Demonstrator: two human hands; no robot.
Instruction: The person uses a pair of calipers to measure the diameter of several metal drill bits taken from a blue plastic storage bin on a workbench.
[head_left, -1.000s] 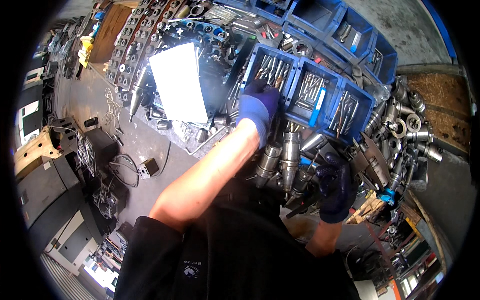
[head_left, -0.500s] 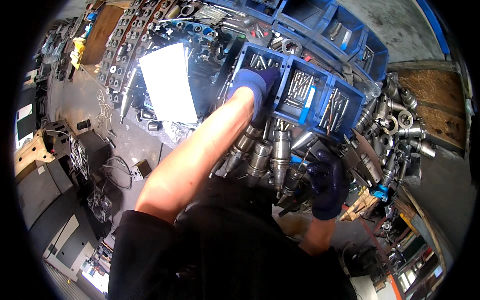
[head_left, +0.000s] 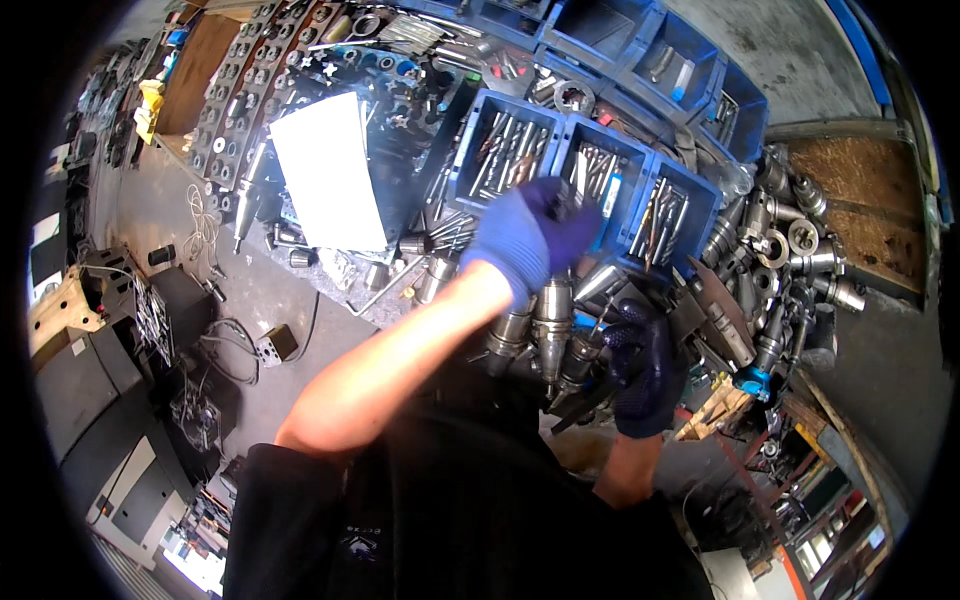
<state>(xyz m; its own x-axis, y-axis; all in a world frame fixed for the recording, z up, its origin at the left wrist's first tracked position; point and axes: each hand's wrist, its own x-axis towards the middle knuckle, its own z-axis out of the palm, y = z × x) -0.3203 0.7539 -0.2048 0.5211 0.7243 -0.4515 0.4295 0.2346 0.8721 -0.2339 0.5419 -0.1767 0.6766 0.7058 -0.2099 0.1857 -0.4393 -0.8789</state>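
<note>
My left hand, in a blue glove, is raised over the front edge of a row of blue bins filled with metal drill bits and cutters. Its fingers are curled, and a small dark piece shows at the fingertips. My right hand, in a darker blue glove, is lower, at the bench edge. It is closed around a dark tool that sticks out to the left. Several steel tool holders hang cone-down between the two hands.
A white sheet lies on the crowded bench left of the bins. More tool holders are heaped at the right beside a wooden board. Further blue bins stand behind. Grey floor and machine cabinets lie to the left.
My left hand has lifted out of the leftmost bin and moved right, toward the middle bin. My right hand has stayed at the bench edge.
</note>
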